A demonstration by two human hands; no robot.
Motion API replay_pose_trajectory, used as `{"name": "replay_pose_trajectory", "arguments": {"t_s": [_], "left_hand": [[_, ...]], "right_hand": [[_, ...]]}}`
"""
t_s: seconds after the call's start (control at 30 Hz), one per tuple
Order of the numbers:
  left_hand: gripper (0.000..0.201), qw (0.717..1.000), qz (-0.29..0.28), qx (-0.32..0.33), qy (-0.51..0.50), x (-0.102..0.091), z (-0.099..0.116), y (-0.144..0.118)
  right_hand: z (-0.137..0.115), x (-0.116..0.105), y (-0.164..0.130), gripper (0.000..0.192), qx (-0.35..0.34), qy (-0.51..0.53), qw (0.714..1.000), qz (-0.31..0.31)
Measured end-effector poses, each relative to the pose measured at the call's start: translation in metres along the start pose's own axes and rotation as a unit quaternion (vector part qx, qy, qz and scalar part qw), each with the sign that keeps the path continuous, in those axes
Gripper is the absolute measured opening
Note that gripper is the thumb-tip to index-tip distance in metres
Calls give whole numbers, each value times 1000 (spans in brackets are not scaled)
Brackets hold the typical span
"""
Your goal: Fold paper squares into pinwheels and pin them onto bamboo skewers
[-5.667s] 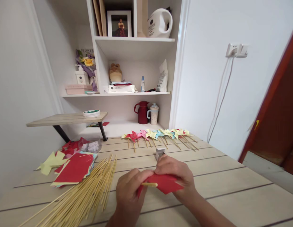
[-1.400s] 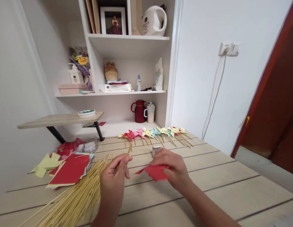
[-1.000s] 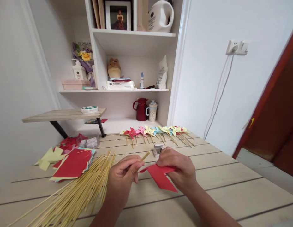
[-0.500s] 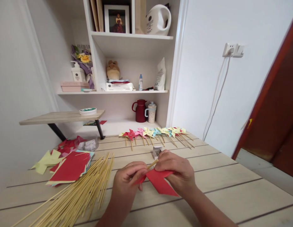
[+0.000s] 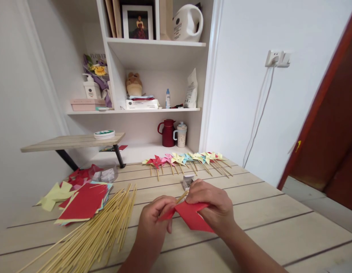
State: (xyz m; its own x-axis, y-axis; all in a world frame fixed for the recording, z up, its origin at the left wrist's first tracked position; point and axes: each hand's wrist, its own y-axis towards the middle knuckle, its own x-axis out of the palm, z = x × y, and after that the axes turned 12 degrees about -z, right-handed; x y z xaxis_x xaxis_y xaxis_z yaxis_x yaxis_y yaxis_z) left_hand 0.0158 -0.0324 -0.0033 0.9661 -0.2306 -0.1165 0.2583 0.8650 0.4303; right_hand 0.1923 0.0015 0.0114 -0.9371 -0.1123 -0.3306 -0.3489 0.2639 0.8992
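A red paper pinwheel is held above the table between my two hands. My left hand is closed around a thin wooden stick, whose end sticks out beyond the thumb towards my right fingers. One red blade also touches the left fingers. Pinching the pinwheel near its middle, my right hand has its fingertips close to the stick's end. The spot where stick and paper meet is covered by fingers. Just behind my right hand stands a small open box with small things in it.
Finished-looking pinwheels on sticks lie in a row along the table's back. At left are a bundle of sticks, stacked coloured paper, loose pinwheel shapes and a clear container. A small raised shelf stands behind them.
Both hands stay closed on the stick and the red pinwheel, with only a slight shift of the fingers and paper. The whole view has moved a little.
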Motion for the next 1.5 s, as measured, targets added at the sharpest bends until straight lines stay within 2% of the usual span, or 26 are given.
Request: {"name": "replay_pose_trajectory", "arguments": {"t_s": [0.4, 0.6, 0.7, 0.8, 0.93, 1.0, 1.1, 1.23, 1.5], "left_hand": [[19, 991, -16, 88, 103, -8, -2, 0], [19, 973, -5, 167, 159, -12, 7, 3], [17, 968, -15, 183, 173, -14, 10, 4], [15, 979, -21, 148, 137, -12, 5, 3], [16, 998, -21, 41, 38, -5, -2, 2], [16, 999, -12, 30, 24, -2, -2, 3], [15, 994, 8, 80, 68, -1, 0, 5], [14, 974, 20, 165, 151, -3, 2, 5], [14, 935, 71, 237, 255, -3, 7, 4]], "right_hand": [[-1, 0, 2, 11, -18, -13, 1000, 0], [0, 0, 1, 12, -26, -19, 999, -14], [0, -1, 1, 10, -25, -24, 999, -20], [-1, -1, 1, 11, -20, -23, 999, -16], [-1, -1, 2, 13, -1, -14, 1000, -9], [0, -1, 2, 15, 6, -11, 1000, -6], [0, 0, 1, 17, 7, -5, 1000, -9], [2, -1, -1, 17, 7, 0, 1000, -20], [2, -1, -2, 13, 5, -11, 1000, -22]]}}
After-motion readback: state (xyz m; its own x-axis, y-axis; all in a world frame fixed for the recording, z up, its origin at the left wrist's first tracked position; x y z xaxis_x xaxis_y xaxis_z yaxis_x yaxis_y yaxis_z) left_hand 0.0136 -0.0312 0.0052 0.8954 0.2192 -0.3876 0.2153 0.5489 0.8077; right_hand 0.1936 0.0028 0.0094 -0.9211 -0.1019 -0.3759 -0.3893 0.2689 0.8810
